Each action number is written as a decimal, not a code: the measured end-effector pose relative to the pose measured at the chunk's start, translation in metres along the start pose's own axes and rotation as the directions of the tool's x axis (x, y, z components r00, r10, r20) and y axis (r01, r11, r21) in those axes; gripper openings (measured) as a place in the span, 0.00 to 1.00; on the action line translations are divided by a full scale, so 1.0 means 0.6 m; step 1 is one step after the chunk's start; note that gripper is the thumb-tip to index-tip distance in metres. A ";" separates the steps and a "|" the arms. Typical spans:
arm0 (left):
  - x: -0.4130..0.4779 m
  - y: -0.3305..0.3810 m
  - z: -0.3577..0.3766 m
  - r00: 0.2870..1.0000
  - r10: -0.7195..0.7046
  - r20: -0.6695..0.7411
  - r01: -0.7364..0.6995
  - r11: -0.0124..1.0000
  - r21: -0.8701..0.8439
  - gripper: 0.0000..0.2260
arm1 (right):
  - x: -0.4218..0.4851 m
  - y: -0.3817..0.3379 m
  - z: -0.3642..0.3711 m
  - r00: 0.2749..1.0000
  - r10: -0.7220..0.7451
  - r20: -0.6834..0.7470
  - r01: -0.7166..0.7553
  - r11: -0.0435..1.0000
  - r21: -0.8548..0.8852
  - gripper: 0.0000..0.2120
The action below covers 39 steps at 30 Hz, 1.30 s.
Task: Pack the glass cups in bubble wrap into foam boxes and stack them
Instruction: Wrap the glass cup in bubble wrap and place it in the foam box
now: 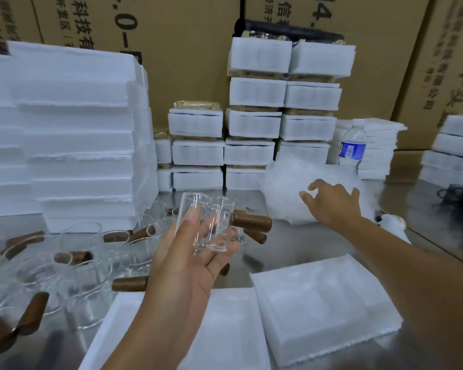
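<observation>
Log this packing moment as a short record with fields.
left hand: holds a glass cup, palm up
right hand: open, at the bubble wrap; contact unclear
foam box: in front, holds no cup
loose cups: left on the table, wooden handles
packed boxes: stacked at the back
water bottle: right of those stacks

Middle: a bare strip of metal table (pixel 300 247) runs near to far, open for passage.
Left: loose glass cups (pixel 72 265) crowd the surface, touching.
Far left: a tall foam sheet stack (pixel 72 134) walls it off.
Far middle: stacked foam boxes (pixel 254 124) block.
Right: bubble wrap (pixel 284 190) heap, water bottle (pixel 353 145) upright behind.
Near: two foam trays (pixel 324 303) cover the edge.
</observation>
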<state>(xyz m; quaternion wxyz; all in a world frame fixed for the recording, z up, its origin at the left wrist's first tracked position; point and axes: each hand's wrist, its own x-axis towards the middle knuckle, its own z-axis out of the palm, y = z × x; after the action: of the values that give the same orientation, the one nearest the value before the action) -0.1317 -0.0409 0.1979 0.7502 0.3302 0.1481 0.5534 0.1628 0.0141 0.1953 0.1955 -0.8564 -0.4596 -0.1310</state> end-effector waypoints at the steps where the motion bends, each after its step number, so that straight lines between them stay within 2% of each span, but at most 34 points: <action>1: 0.000 -0.001 0.000 1.000 -0.003 0.005 0.003 1.000 0.005 0.23 | -0.003 0.001 0.004 1.000 -0.017 0.011 0.017 1.000 -0.009 0.19; 4: 0.000 -0.003 0.000 1.000 -0.015 -0.020 0.015 1.000 0.007 0.25 | -0.012 0.002 0.012 0.998 -0.034 0.049 0.034 0.999 0.000 0.19; 12: 0.003 -0.002 -0.002 0.999 -0.008 -0.033 0.009 1.000 0.012 0.25 | -0.012 -0.005 0.023 0.999 -0.031 -0.013 0.029 0.993 -0.114 0.12; 14: 0.003 -0.002 -0.001 0.999 -0.013 -0.041 0.013 1.000 0.007 0.25 | -0.012 -0.006 0.023 0.997 -0.048 -0.057 0.039 0.987 -0.153 0.08; 17: 0.004 -0.001 0.000 0.999 -0.016 -0.047 0.016 1.000 -0.003 0.26 | -0.009 -0.010 0.012 0.982 -0.045 -0.185 0.016 0.988 -0.155 0.08; 18: 0.003 -0.001 0.001 0.999 -0.019 -0.048 0.018 1.000 -0.007 0.26 | -0.007 -0.013 0.002 0.970 -0.025 -0.242 0.000 0.995 -0.100 0.08; 20: 0.002 0.000 0.003 0.999 -0.018 -0.042 0.017 1.000 -0.026 0.24 | -0.002 -0.024 -0.024 0.937 0.025 -0.349 0.018 0.993 0.119 0.08; 22: 0.000 0.004 0.002 1.000 -0.013 -0.019 0.012 0.998 -0.057 0.24 | -0.003 -0.042 -0.059 0.912 0.018 -0.411 0.137 0.929 0.344 0.07; 24: -0.001 0.012 0.001 1.000 -0.013 0.014 0.014 0.996 -0.083 0.24 | -0.019 -0.064 -0.094 0.902 -0.058 -0.428 0.272 0.846 0.458 0.04; 25: -0.002 0.016 0.000 0.999 -0.012 0.032 0.015 0.995 -0.096 0.25 | -0.034 -0.074 -0.109 0.899 -0.117 -0.421 0.327 0.819 0.471 0.01; 27: -0.003 0.027 -0.002 0.997 -0.005 0.081 0.015 0.992 -0.127 0.24 | -0.081 -0.092 -0.131 0.886 -0.279 -0.370 0.426 0.804 0.414 0.04; 29: -0.003 0.039 -0.004 0.988 0.029 0.152 -0.002 0.984 -0.176 0.23 | -0.137 -0.104 -0.135 0.851 -0.454 -0.262 0.520 0.795 0.312 0.04; 31: -0.004 0.048 -0.006 0.980 0.061 0.192 -0.017 0.975 -0.223 0.27 | -0.193 -0.114 -0.127 0.814 -0.569 -0.116 0.579 0.775 0.253 0.03; 33: -0.004 0.055 -0.008 0.977 0.080 0.195 -0.030 0.969 -0.245 0.32 | -0.234 -0.126 -0.112 0.783 -0.622 -0.003 0.602 0.756 0.256 0.03; 35: -0.005 0.056 -0.007 0.978 0.087 0.189 -0.041 0.971 -0.234 0.33 | -0.259 -0.141 -0.099 0.761 -0.648 0.040 0.603 0.729 0.324 0.02; 39: -0.003 0.047 -0.009 0.987 0.071 0.142 -0.051 0.989 -0.141 0.26 | -0.272 -0.162 -0.076 0.726 -0.685 0.052 0.588 0.660 0.468 0.08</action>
<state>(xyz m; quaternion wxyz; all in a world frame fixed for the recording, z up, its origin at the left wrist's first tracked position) -0.1562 -0.0360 0.2125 0.7625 0.3224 0.0440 0.5592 -0.0095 -0.0780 0.1907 0.2627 -0.5850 -0.7672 0.0079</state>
